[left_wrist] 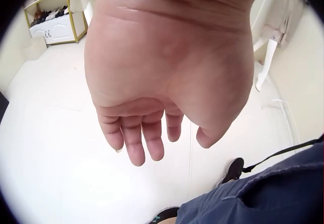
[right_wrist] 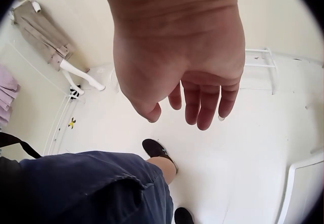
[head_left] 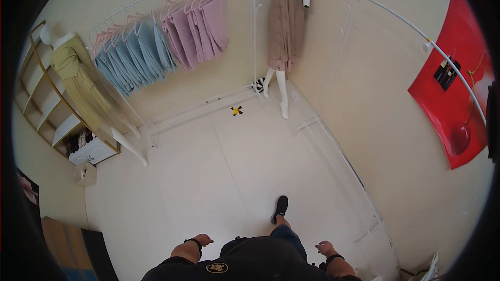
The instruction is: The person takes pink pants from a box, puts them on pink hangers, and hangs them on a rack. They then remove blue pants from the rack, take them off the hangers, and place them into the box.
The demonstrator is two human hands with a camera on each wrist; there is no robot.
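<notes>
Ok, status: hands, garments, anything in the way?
Left hand empty, fingers loose. Right hand same. Blue garments, pink garments hanging on white rack. Yellow-and-black floor marker ahead; nothing visibly blocking.

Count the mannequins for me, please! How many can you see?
2: the mannequin in green beside the shelves, and the mannequin in brown, right of the pink clothes.

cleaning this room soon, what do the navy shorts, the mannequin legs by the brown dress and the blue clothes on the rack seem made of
Navy shorts: woven cloth, probably cotton-like; matte, with creases and a visible seam. Mannequin legs: likely plastic or fibreglass; smooth, uniformly white. Blue clothes: soft fabric, fibre unclear; matte, draped in folds.
</notes>
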